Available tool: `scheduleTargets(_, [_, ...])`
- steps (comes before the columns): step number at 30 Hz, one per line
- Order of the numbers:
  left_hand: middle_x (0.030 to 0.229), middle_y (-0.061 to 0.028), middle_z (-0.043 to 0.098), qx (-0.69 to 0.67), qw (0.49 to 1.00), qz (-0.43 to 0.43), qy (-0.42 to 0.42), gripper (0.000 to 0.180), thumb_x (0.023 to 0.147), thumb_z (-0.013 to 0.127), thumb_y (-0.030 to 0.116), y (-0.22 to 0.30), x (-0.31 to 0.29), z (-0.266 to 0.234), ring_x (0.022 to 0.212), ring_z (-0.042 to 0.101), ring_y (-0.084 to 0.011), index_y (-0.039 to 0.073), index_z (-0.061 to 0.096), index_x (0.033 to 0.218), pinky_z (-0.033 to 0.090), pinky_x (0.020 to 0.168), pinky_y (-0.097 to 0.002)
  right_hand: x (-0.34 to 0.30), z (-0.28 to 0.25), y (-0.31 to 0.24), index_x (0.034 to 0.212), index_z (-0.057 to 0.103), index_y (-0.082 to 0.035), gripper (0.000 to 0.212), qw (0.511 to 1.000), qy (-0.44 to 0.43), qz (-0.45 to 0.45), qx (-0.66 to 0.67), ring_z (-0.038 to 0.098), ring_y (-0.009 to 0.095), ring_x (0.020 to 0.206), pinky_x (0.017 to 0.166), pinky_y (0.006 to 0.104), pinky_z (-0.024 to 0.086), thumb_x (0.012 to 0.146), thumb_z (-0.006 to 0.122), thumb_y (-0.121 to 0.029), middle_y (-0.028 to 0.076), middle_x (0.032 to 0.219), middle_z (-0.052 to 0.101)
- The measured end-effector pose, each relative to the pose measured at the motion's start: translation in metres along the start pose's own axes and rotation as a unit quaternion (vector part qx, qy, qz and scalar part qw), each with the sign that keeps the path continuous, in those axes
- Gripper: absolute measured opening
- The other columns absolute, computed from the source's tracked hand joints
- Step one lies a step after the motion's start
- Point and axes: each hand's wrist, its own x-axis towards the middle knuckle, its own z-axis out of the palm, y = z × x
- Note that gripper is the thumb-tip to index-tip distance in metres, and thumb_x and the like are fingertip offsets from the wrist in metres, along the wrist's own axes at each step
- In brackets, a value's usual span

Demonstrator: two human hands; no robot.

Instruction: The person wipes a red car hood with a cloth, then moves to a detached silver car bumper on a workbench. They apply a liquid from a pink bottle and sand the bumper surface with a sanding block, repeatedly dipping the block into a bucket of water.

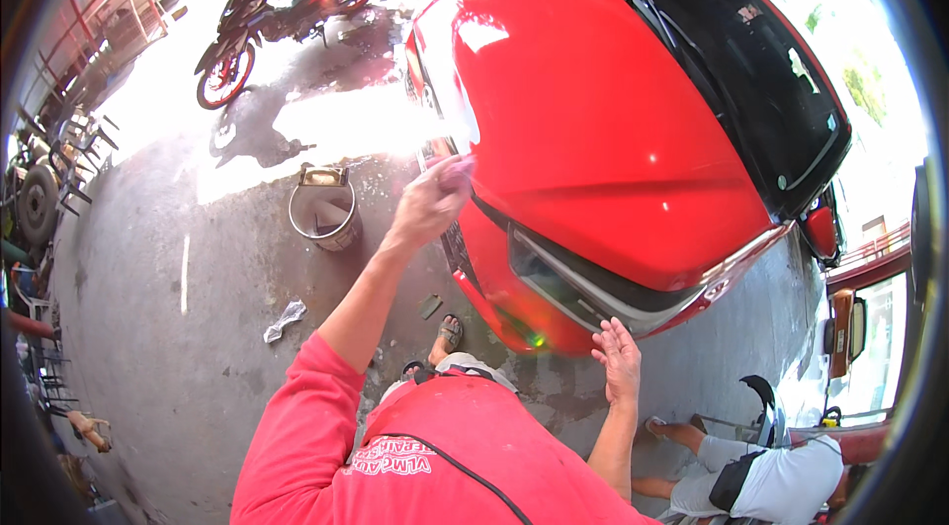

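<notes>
In front of me is a red car (593,120), its hood closed and its dark windshield (741,50) at the far right. My left hand (431,206) is raised at the front edge of the hood, its fingers closed. A pinkish, blurred patch shows at those fingertips; I cannot make out what it is. Close to the corner headlight (554,278), my right hand (619,359) is held up with its fingers stretched and nothing in them. It appears just off the bumper, though contact is hard to judge.
A bucket (346,234) with a yellowish block (323,175) at its rim stands on the concrete floor, left of the car. Crumpled plastic (286,321) lies nearer me. A motorcycle (287,1) is parked far left. Another person (781,481) is low down at the right.
</notes>
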Motion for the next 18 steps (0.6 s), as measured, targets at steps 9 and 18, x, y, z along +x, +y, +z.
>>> scheduleTargets(9, [0.169,-0.0266,0.037,0.362,0.867,0.298,-0.17,0.093,0.095,0.07,0.062,-0.006,0.12,0.144,0.16,0.03,-0.0437,0.002,0.044,0.16,0.026,0.13,-0.0587,0.123,0.093,-0.074,0.16,0.039,0.008,0.084,0.945,0.033,-0.216,-0.243,0.042,0.037,0.155,0.126,0.0446,0.036,0.098,0.08,-0.031,0.028,0.165,0.044])
scheduleTargets(18, [0.17,-0.0234,0.038,0.286,0.82,0.406,-0.285,0.082,0.095,0.071,0.045,-0.032,0.19,0.184,0.161,0.031,-0.0384,-0.004,0.047,0.156,0.024,0.132,-0.0533,0.162,0.123,-0.092,0.163,0.03,0.01,0.098,0.889,0.089,-0.099,-0.437,0.027,0.043,0.161,0.132,0.0476,0.026,0.096,0.08,-0.04,0.032,0.171,0.03])
